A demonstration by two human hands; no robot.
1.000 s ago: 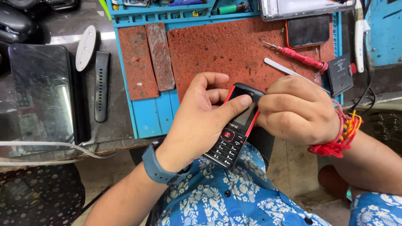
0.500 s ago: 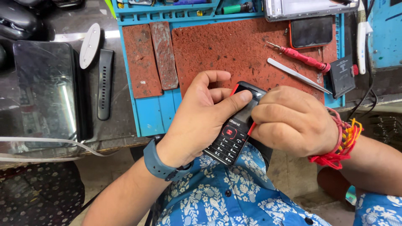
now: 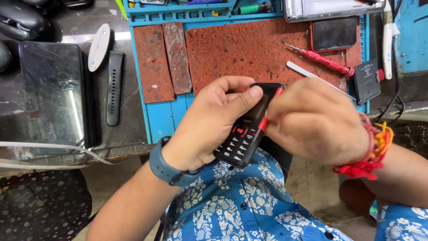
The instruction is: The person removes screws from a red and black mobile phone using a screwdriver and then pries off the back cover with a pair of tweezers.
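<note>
Nearest: blue floral shirt, lower frame.

Left hand: blue wristband, fingers curled round a black keypad phone with red trim, thumb pressed on the upper face. Phone held tilted above the lap, keypad end toward the person, in front of the table edge.

Right hand: red and yellow threads at the wrist, fingers closed and pinching the phone's right edge near the red side strip; slightly blurred.

Beyond the hands: blue work mat on the table, bearing three worn red pads.

On the mat, right side: red-handled screwdriver, thin white pry tool, small black battery, dark phone with orange rim.

Left of the mat: black watch strap, white oval piece, large dark tablet, white cable.

Far edge: tray slots holding small tools, silver frame.
</note>
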